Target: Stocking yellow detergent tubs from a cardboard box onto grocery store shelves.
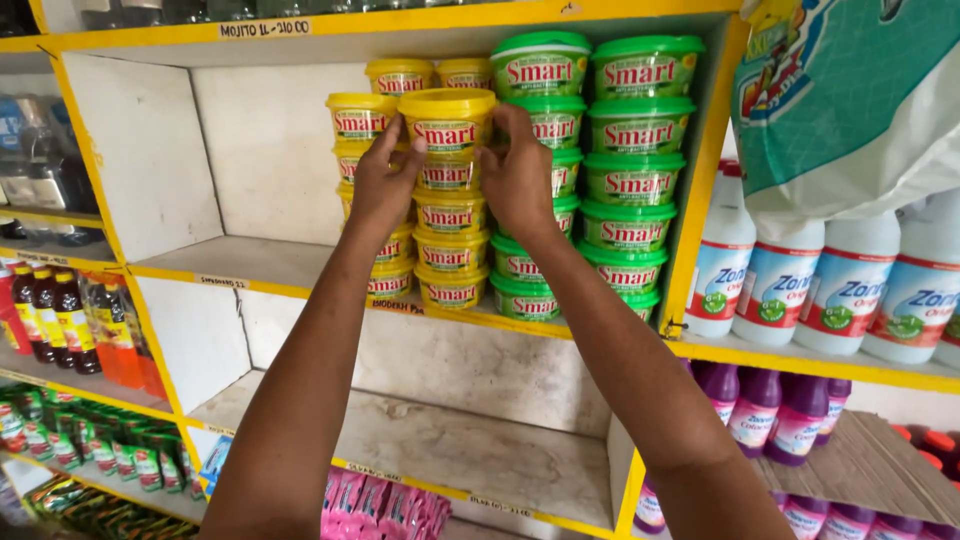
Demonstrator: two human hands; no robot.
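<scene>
1. Your left hand (383, 185) and right hand (515, 170) grip the top yellow tub (446, 120) from either side, fingers curled and pressed against its wall just under the lid. The tub sits at the head of the front yellow stack (450, 235), near the front edge of the shelf (250, 262).
2. Keep the tub level and square over the one beneath it, so that the rims line up; a tilt would likely make the stack lean.
3. Press evenly with both hands; these thin plastic walls probably flex, so squeeze no harder than you need.
4. Mind the green tubs (600, 170) just beside your right hand: its knuckles are touching or nearly touching that stack, and a nudge could shift it.
5. More yellow tubs (362, 115) stand close behind your left hand, leaving little room for the fingers.
6. The white bottles (780, 280) stand in the next bay to the right, well apart; the left part of this shelf holds nothing.
</scene>
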